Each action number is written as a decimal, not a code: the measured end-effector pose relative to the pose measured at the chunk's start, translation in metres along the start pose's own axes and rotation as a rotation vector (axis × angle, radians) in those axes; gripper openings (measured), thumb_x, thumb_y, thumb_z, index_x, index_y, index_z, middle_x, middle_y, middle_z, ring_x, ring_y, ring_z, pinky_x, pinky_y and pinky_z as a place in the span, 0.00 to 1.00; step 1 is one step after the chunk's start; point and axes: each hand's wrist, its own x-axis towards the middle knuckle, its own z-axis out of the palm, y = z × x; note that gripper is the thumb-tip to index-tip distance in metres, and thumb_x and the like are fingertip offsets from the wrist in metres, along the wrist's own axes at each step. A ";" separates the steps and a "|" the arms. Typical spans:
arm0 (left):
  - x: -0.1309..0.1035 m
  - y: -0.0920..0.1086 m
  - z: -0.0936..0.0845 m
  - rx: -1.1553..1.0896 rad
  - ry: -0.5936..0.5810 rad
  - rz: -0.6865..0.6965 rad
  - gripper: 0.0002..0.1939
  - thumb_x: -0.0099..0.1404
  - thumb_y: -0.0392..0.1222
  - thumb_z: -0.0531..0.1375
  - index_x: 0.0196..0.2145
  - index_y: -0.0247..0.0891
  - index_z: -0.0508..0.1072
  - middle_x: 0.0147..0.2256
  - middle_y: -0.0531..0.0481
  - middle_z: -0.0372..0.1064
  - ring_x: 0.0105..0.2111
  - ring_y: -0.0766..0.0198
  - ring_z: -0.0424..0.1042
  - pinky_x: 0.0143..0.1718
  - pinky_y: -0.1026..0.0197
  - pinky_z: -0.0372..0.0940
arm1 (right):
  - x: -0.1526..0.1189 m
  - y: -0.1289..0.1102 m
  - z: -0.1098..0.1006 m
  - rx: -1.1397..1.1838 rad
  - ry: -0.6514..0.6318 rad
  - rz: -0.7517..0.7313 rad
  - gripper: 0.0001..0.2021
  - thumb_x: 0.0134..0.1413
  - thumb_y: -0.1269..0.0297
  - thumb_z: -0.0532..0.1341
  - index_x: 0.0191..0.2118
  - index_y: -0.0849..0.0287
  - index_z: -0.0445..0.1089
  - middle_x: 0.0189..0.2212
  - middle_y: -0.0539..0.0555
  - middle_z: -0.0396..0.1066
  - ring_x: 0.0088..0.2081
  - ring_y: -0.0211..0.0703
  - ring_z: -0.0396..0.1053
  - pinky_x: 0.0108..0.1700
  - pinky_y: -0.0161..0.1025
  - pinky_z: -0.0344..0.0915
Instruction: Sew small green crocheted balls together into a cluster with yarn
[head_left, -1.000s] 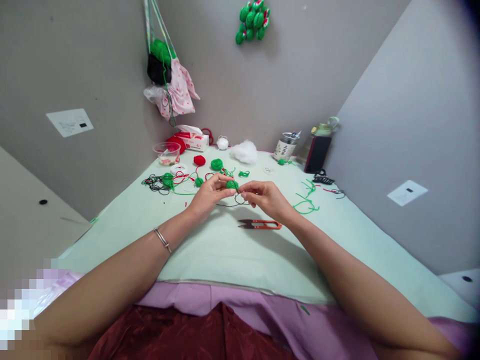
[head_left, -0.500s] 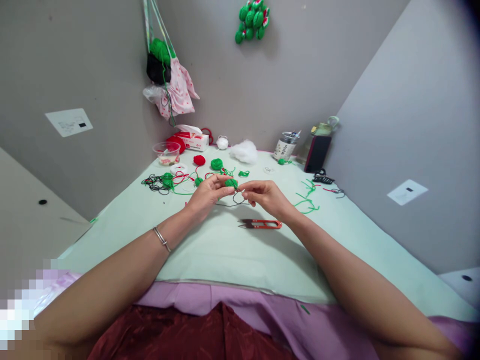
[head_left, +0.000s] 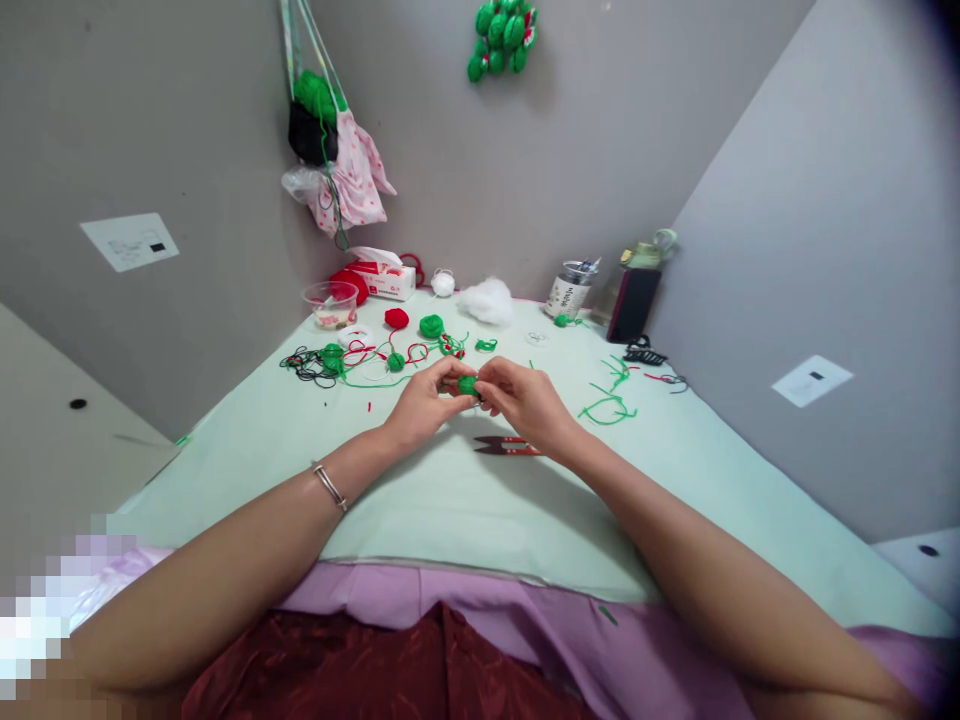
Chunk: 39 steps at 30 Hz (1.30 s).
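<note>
Item 1: small green yarn piece [head_left: 466,385], above the pale green table cover [head_left: 420,520], held between your 2 hands; clock positions run from it, 12 pointing away from you.

Item 2: your left hand [head_left: 420,405], at 8 o'clock, thumb and fingers clamped on the piece's left side; silver-coloured bangle [head_left: 330,487] at the wrist.

Item 3: your right hand [head_left: 532,400], at 4 o'clock, fingertips bunched against the piece's right edge; whether they pinch the piece itself or a thread, you cannot tell.

Item 4: thread snips with orange handles [head_left: 507,440], at 5 o'clock, flat on the cover, blades spread, handle end partly behind your right hand.

Item 5: green yarn ends [head_left: 609,412], loose at 3 o'clock.

Item 6: black cord tangle [head_left: 306,366], at 9 o'clock, beside 1 green yarn bundle [head_left: 332,358].

Item 7: red yarn ball [head_left: 396,318] at 10 o'clock; green yarn ball [head_left: 431,326] near it at 11.

Item 8: white stuffing [head_left: 486,300], at 12 o'clock.
</note>
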 end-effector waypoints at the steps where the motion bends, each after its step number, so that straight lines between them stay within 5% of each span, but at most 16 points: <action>1: 0.000 -0.001 0.001 0.028 -0.014 0.008 0.12 0.55 0.39 0.66 0.38 0.37 0.72 0.37 0.49 0.72 0.38 0.62 0.70 0.43 0.57 0.63 | -0.001 -0.001 0.000 -0.095 0.022 -0.046 0.04 0.58 0.65 0.59 0.32 0.57 0.69 0.25 0.50 0.70 0.26 0.37 0.67 0.33 0.37 0.64; 3: -0.001 -0.002 0.001 0.052 -0.033 0.017 0.11 0.55 0.39 0.66 0.37 0.37 0.73 0.37 0.49 0.72 0.37 0.62 0.70 0.43 0.57 0.63 | 0.000 -0.004 -0.002 -0.155 0.086 -0.110 0.05 0.56 0.66 0.60 0.31 0.57 0.70 0.29 0.52 0.72 0.28 0.37 0.66 0.34 0.37 0.62; 6: -0.001 -0.002 0.002 0.061 -0.047 0.001 0.12 0.54 0.38 0.66 0.37 0.38 0.73 0.36 0.50 0.71 0.36 0.63 0.69 0.42 0.57 0.63 | 0.003 -0.012 -0.015 0.117 0.161 -0.045 0.07 0.55 0.60 0.62 0.32 0.58 0.70 0.32 0.54 0.72 0.27 0.36 0.67 0.29 0.36 0.61; 9: -0.002 -0.003 0.002 0.105 -0.075 -0.033 0.13 0.53 0.37 0.66 0.39 0.38 0.73 0.34 0.51 0.71 0.34 0.63 0.68 0.42 0.56 0.63 | 0.006 -0.020 -0.036 0.474 0.086 0.077 0.13 0.57 0.51 0.61 0.36 0.56 0.63 0.30 0.51 0.73 0.23 0.35 0.68 0.24 0.34 0.60; 12: -0.002 -0.003 0.000 0.157 -0.094 -0.035 0.14 0.54 0.37 0.65 0.40 0.39 0.73 0.34 0.51 0.70 0.34 0.63 0.67 0.41 0.57 0.62 | 0.008 -0.024 -0.058 0.564 0.068 0.079 0.15 0.56 0.49 0.62 0.36 0.54 0.61 0.24 0.46 0.68 0.22 0.35 0.66 0.25 0.35 0.62; 17: -0.003 0.003 -0.002 0.209 -0.124 -0.040 0.11 0.55 0.38 0.63 0.38 0.39 0.72 0.33 0.52 0.70 0.33 0.64 0.66 0.38 0.59 0.62 | 0.011 -0.024 -0.077 0.506 0.345 -0.037 0.15 0.56 0.49 0.64 0.33 0.54 0.61 0.19 0.43 0.53 0.18 0.31 0.52 0.21 0.34 0.53; 23: -0.003 0.001 -0.005 0.167 -0.135 -0.101 0.13 0.55 0.40 0.63 0.40 0.40 0.71 0.29 0.54 0.67 0.29 0.65 0.66 0.32 0.61 0.59 | 0.013 -0.021 -0.080 0.453 0.326 -0.006 0.14 0.57 0.50 0.63 0.32 0.54 0.62 0.19 0.44 0.52 0.18 0.32 0.49 0.20 0.35 0.50; 30: -0.001 -0.004 -0.006 0.143 -0.128 -0.082 0.14 0.56 0.39 0.63 0.42 0.41 0.71 0.30 0.54 0.67 0.30 0.65 0.66 0.34 0.61 0.60 | 0.016 -0.011 -0.087 0.470 0.446 -0.064 0.13 0.56 0.52 0.64 0.32 0.54 0.64 0.21 0.45 0.57 0.19 0.31 0.50 0.20 0.34 0.47; 35: 0.000 0.005 -0.007 0.043 -0.094 -0.055 0.15 0.57 0.41 0.65 0.43 0.40 0.73 0.35 0.51 0.69 0.35 0.64 0.67 0.39 0.60 0.61 | 0.013 -0.009 -0.074 0.337 0.346 -0.051 0.11 0.55 0.54 0.65 0.34 0.56 0.72 0.24 0.48 0.63 0.22 0.33 0.54 0.24 0.36 0.51; 39: 0.002 0.008 -0.008 -0.007 -0.045 -0.045 0.17 0.56 0.38 0.65 0.44 0.40 0.73 0.39 0.49 0.69 0.38 0.63 0.68 0.42 0.58 0.63 | 0.007 -0.013 -0.054 -0.010 0.201 -0.211 0.06 0.57 0.60 0.65 0.33 0.55 0.77 0.30 0.52 0.67 0.30 0.39 0.62 0.32 0.39 0.59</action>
